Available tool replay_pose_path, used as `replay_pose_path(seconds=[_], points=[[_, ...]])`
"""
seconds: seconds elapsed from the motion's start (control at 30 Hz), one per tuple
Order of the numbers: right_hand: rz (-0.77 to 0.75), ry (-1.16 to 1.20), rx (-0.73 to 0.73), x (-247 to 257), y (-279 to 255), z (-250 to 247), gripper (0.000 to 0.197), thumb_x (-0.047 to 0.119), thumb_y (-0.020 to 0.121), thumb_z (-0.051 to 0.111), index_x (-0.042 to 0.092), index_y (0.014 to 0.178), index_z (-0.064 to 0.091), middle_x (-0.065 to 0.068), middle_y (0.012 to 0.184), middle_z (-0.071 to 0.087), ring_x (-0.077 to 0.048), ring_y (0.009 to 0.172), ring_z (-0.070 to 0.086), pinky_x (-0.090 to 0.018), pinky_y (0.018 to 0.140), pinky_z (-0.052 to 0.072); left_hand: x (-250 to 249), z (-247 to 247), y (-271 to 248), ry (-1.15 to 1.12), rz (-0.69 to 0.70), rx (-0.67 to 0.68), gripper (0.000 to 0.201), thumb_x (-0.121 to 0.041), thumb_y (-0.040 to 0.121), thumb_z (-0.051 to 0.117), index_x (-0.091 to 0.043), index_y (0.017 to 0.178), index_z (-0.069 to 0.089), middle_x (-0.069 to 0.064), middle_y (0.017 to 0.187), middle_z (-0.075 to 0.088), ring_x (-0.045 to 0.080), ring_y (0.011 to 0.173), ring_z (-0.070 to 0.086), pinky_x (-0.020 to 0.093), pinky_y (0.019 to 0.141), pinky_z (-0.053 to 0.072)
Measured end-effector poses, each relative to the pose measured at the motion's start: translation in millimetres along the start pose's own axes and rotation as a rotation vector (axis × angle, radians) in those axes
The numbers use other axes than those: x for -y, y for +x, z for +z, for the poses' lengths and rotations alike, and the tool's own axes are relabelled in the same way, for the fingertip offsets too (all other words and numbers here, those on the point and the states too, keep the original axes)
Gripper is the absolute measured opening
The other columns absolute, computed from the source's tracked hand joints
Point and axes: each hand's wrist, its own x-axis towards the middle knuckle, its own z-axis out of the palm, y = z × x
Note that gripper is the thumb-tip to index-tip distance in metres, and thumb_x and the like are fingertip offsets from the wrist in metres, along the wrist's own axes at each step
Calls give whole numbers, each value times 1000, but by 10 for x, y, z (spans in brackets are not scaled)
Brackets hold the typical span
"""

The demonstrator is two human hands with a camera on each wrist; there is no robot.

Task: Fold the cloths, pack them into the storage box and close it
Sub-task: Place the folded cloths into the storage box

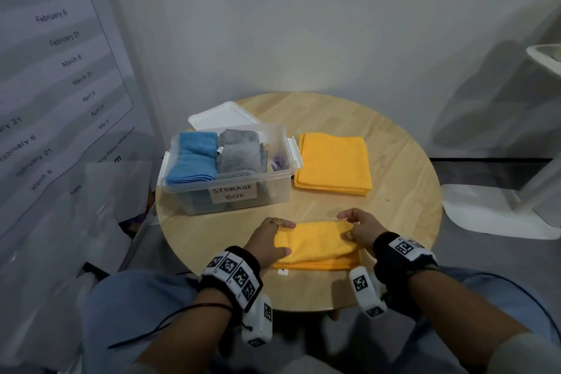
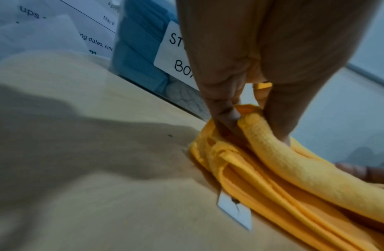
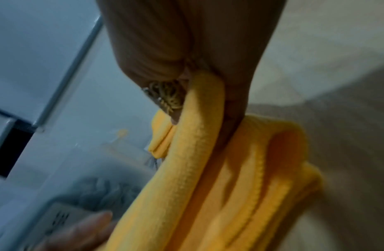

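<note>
Where the pale grey wall (image 1: 318, 27) closes off the far side of the room, a large printed sheet of dates (image 1: 45, 48) hangs at the left and part of a white stand (image 1: 501, 209) shows at the right. One round wooden table (image 1: 394, 161) fills the middle of the head view, its far edge close to the wall.

On its left half stands one clear storage box (image 1: 230, 191), open, with a hand-lettered label reading STORAGE BOX on its near wall. One white lid (image 1: 221, 117) lies flat on the table just behind it. Two folded cloths sit side by side inside: one blue cloth (image 1: 194, 161) at the left, one grey cloth (image 1: 239, 152) touching it at the right. Something purplish lies in the right end of the box, too hidden to name.

Two yellow cloths are outside the box. One folded yellow cloth (image 1: 334, 164) lies flat just right of the box. The second yellow cloth (image 1: 318, 247), folded into a narrow band with a small white tag (image 2: 234, 209) at its left near corner, lies at the near edge of the table between both hands.

Two hands are at work. The left hand (image 1: 270, 240) pinches the band's left end between thumb and fingers; the right hand (image 1: 359, 229) pinches the top fold at the right end, its curled fingers clamped on the cloth. Each hand wears a gold ring
</note>
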Motion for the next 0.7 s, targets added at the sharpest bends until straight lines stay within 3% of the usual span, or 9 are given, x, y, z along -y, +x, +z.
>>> replay_pose_path(seconds=[0.17,0.27,0.53,0.63,0.7], points=[[-57,-328,-20,8,-149,43,49,-6,76,67,19,116,54,-9,119,34,-28,119,41,-27,93,38,54,87,-30,82,3,-5,50,-7,80,70,-17,125,52,0,132,38,14,126,41,7,93,24],[-111,-442,-46,-33,-246,88,57,-1,73,71,21,122,51,-13,132,27,-29,126,35,-28,102,35,89,121,-54,102,0,-5,49,-4,81,68,-17,125,52,0,133,37,14,128,39,9,96,22],[-167,-636,-10,-115,-300,97,66,15,72,77,28,128,45,-10,135,21,-30,124,39,-32,102,38,77,112,-59,149,3,-40,49,-1,83,64,-19,126,51,-1,139,34,15,132,36,13,101,22],[-146,-875,-31,-125,-323,91,74,36,71,77,32,134,38,-8,136,26,-28,126,36,-38,103,38,39,140,-50,329,-160,-71,67,-16,78,72,-23,135,37,2,138,30,24,127,37,31,107,33],[-170,-1075,-64,-35,-296,76,85,47,68,76,29,138,30,-7,138,27,-28,127,34,-38,103,37,-24,101,10,413,-375,-26,83,-30,77,73,-13,142,25,10,140,29,29,127,39,36,105,38]])
